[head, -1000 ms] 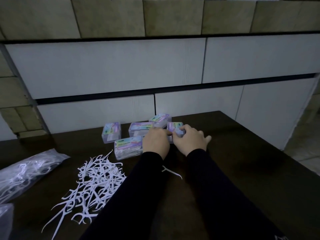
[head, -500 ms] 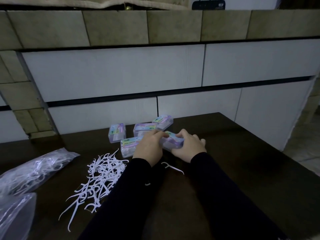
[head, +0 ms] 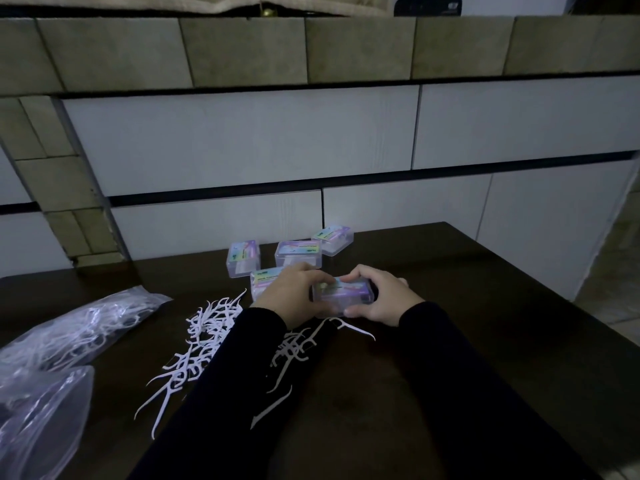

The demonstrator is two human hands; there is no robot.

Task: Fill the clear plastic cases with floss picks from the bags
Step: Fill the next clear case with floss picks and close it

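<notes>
On the dark brown wooden table (head: 485, 341), starting from my far left, I see two crinkled clear plastic bags: the farther bag (head: 69, 330) lies flat and is stuffed with white floss picks, and the nearer bag (head: 41, 417) sits at the bottom edge with its contents too blurred for me to tell. Just right of them sprawls a loose heap of white plastic floss picks (head: 194, 348), thin curved handles tangled over one another, partly hidden under my black left sleeve (head: 221, 393). A few more picks lie between the two sleeves, and a single white pick (head: 356, 329) lies just below the case I am holding.

Behind the heap stand four small clear rectangular plastic cases with pastel purple-and-green labels on their lids: one upright case (head: 243, 258), one low case (head: 265, 284) just beside my left hand, one middle case (head: 298, 252), and one farthest case (head: 333, 238) near the white tiled wall (head: 242, 140). White picks show faintly through their walls.

My left hand (head: 294, 296) and right hand (head: 377, 299) both grip a fifth clear labelled case (head: 341, 294) from opposite ends, fingers curled over its lid and thumbs under its near edge. I cannot tell whether it touches the tabletop.
</notes>
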